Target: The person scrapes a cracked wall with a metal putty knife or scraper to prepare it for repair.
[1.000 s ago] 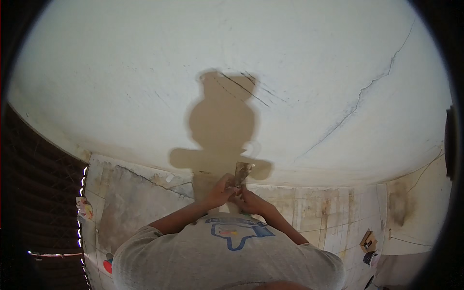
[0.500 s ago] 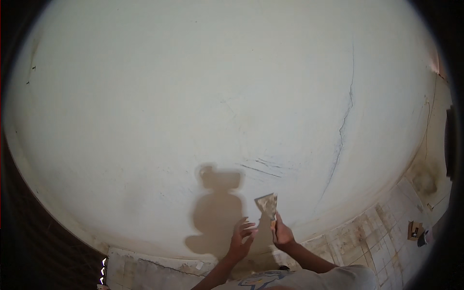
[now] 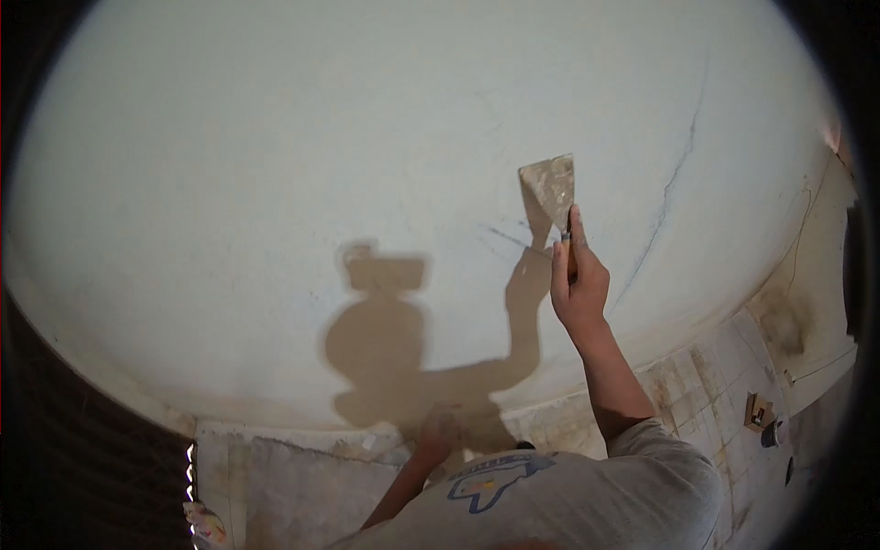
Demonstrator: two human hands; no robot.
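My right hand (image 3: 580,284) is closed round the handle of a putty knife (image 3: 553,190), with the index finger stretched along it. The wide, stained blade points up against the pale wall (image 3: 275,137). Short dark scratches (image 3: 504,236) mark the plaster just left of the hand, partly under its shadow. Farther right, a long thin crack (image 3: 676,174) runs down the wall. Low in the picture my left hand (image 3: 438,431) is near the foot of the wall, smeared by motion and in shadow, so its fingers cannot be read.
Stained floor tiles (image 3: 683,385) lie along the right of the wall's foot. A small brown box (image 3: 758,412) and a dark container (image 3: 772,434) stand there. At the lower left a grey sheet or slab (image 3: 302,495) covers the floor. My shadow (image 3: 376,339) falls across the wall.
My right hand has risen with the putty knife, from low down to above the scratches. My left hand has dropped away from the knife toward my body.
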